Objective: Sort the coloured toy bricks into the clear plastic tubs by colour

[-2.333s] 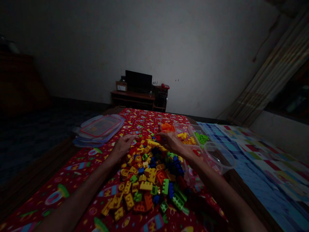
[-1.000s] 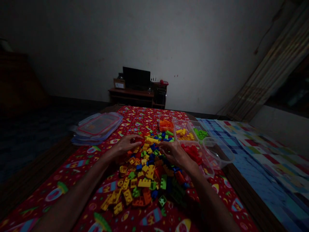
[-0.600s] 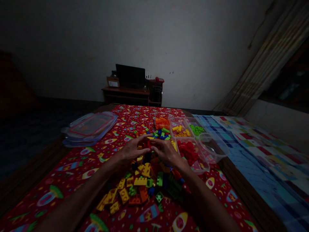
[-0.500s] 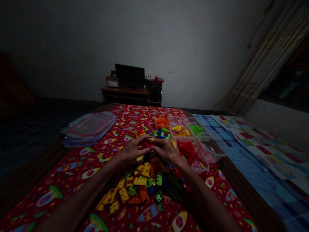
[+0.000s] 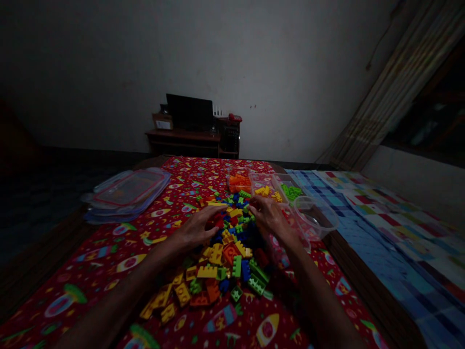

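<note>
A heap of small plastic building bricks [image 5: 221,257] in yellow, orange, blue, green and red lies on a red patterned tablecloth [image 5: 119,252]. My left hand [image 5: 198,228] rests on the heap's left side, fingers curled over the bricks. My right hand [image 5: 269,215] lies on the heap's far right, fingers bent down among the bricks, beside the clear container of red bricks [image 5: 303,237]. What either hand holds is hidden in the dim light.
Clear containers hold orange bricks [image 5: 239,182], yellow bricks [image 5: 267,190] and green bricks [image 5: 290,191]; an empty round tub [image 5: 314,218] stands at the right edge. Stacked lids [image 5: 125,194] lie far left. A chequered cloth [image 5: 381,232] covers the right. A desk with a monitor [image 5: 191,126] stands at the wall.
My hands, pressed together over the heap's far end half a second ago, have drawn apart. The right one moved toward the containers, the left stayed on the heap.
</note>
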The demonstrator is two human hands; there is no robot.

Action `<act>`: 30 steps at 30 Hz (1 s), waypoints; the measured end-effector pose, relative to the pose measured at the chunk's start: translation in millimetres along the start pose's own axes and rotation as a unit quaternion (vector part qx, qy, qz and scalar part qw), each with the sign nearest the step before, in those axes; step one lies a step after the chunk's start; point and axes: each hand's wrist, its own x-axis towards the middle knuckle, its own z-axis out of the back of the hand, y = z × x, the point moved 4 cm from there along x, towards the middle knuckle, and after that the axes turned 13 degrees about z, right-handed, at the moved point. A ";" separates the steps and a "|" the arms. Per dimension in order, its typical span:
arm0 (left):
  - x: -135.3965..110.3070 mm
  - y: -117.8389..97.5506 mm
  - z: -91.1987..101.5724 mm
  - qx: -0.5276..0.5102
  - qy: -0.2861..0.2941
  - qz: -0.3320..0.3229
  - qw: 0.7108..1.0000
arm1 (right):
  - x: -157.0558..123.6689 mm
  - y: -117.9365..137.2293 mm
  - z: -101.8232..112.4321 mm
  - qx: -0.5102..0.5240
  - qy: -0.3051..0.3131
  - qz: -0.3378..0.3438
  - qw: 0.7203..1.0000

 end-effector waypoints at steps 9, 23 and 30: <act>-1.5 4.5 19.6 0.013 0.023 0.028 0.999 | -18.1 -48.6 28.7 -0.110 0.108 -0.099 0.983; 2.4 74.7 14.6 0.031 -0.030 0.195 0.980 | -13.7 35.8 -48.8 -0.008 0.051 0.168 0.984; 3.7 42.4 8.8 -0.001 0.001 0.097 0.995 | -12.3 65.1 -53.5 0.072 0.153 0.257 0.952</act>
